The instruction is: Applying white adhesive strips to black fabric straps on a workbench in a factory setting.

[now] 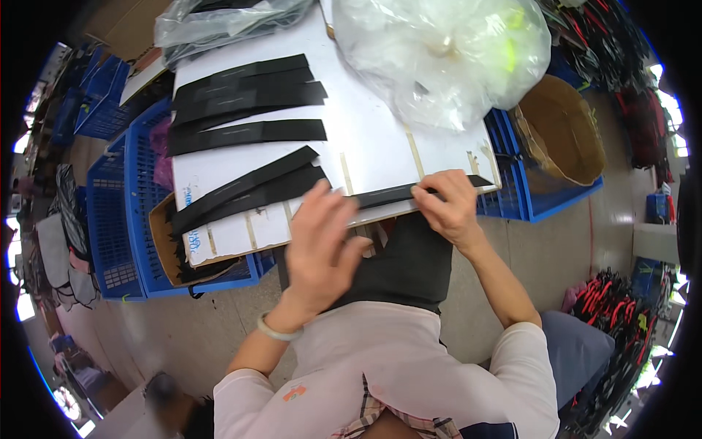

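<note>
Along the table's near edge lies a narrow black fabric strip (387, 196). My right hand (452, 208) pinches it right of its middle, thumb and fingers closed on it. My left hand (322, 245), smeared by motion, hovers at the strip's left end with its thumb and fingers apart. It seems to hold nothing; whether a fingertip touches the strip is unclear. More black strips lie left of it in overlapping groups: an upper pile (248, 91), a single strip (248, 137) and a slanted pair (248, 192).
A big clear plastic bag (439, 51) covers the far right of the white table (365, 146). Another bag (227, 33) sits far left. Blue crates (135, 241) flank the table, one holding an open carton (164, 234). A brown lined container (559, 132) stands right.
</note>
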Tool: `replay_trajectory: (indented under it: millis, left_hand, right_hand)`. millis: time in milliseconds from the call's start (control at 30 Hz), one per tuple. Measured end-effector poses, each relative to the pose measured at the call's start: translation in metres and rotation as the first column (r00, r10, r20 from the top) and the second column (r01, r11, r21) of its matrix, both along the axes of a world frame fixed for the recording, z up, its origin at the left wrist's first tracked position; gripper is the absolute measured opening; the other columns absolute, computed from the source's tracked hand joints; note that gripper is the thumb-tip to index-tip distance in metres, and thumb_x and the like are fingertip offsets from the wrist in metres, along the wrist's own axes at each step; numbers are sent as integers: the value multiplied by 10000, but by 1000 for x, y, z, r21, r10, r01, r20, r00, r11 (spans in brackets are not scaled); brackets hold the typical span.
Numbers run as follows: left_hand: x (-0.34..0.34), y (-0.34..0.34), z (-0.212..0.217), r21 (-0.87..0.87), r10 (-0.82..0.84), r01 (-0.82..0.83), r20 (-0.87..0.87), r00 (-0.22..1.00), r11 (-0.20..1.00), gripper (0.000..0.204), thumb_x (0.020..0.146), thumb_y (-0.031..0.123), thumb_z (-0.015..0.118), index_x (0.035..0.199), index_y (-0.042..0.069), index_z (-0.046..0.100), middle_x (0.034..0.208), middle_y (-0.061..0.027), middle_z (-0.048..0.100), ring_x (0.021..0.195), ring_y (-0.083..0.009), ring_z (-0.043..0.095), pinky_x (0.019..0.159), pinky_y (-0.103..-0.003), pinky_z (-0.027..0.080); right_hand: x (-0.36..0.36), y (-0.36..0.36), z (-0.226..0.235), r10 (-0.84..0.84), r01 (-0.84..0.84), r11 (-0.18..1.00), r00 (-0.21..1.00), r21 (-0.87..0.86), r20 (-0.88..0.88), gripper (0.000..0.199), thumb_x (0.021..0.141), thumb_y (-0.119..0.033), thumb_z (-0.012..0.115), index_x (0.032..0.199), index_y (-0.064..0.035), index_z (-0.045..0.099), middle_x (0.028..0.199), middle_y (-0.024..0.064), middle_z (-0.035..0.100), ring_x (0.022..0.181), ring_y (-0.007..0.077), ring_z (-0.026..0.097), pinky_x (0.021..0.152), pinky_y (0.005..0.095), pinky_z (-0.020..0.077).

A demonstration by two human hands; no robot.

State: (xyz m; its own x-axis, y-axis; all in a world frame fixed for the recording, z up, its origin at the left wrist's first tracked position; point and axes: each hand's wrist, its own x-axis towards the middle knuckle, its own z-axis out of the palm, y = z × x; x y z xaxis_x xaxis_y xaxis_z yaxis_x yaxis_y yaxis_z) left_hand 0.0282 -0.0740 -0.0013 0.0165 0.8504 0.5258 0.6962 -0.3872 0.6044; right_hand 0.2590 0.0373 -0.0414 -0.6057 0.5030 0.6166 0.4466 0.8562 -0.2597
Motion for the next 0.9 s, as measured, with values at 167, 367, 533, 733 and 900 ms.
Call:
replay_trajectory:
  millis: [167, 367, 533, 733, 900]
  left_hand:
    - [36, 12, -47, -349, -286, 149, -386, 877, 925, 826, 703, 187, 790, 1423, 51, 409, 1512, -167, 331, 1431, -385, 247, 1141, -524, 227]
    - [49, 17, -53, -303, -236, 128, -354, 905, 944, 737, 715, 147, 775, 1372, 43, 459, 1421, -169, 399, 1357, -397, 332, 1106, -571, 264]
    - [66, 24, -58, -225, -149, 65, -380, 913, 972, 699, 710, 90, 763, 1346, 29, 479, 1362, -184, 410, 1299, -406, 360, 1108, -573, 268]
    - [77, 23, -66, -191, -119, 44, -397, 910, 981, 660, 727, 89, 746, 1328, 18, 483, 1413, -169, 402, 1335, -390, 350, 1119, -563, 247]
    - [79, 24, -67, -172, -94, 24, -409, 908, 985, 675, 748, 96, 732, 1374, 88, 479, 1413, -157, 411, 1334, -379, 356, 1121, -555, 231]
  right_hand:
    - [22, -12, -10, -101, 107, 992, 991, -62, 93, 323, 693, -136, 772, 1009, -104, 714, 1053, 68, 626, 975, 260, 583, 832, 396, 445]
    - [60, -14, -29, -215, 233, 969, 960, -87, 178, 389, 749, -249, 755, 1131, -196, 706, 1254, 24, 599, 1168, 236, 525, 964, 406, 379]
    - [60, -13, -39, -234, 240, 969, 967, -54, 97, 363, 758, -255, 749, 1117, -208, 713, 1254, 18, 607, 1164, 232, 530, 988, 418, 377]
    - [64, -14, -46, -229, 231, 971, 973, -60, 39, 365, 744, -238, 767, 1104, -187, 731, 1241, 36, 626, 1174, 253, 533, 980, 410, 389]
    - [64, -13, -49, -238, 239, 970, 971, -50, 13, 361, 742, -239, 769, 1099, -196, 734, 1242, 30, 627, 1184, 244, 529, 991, 412, 382]
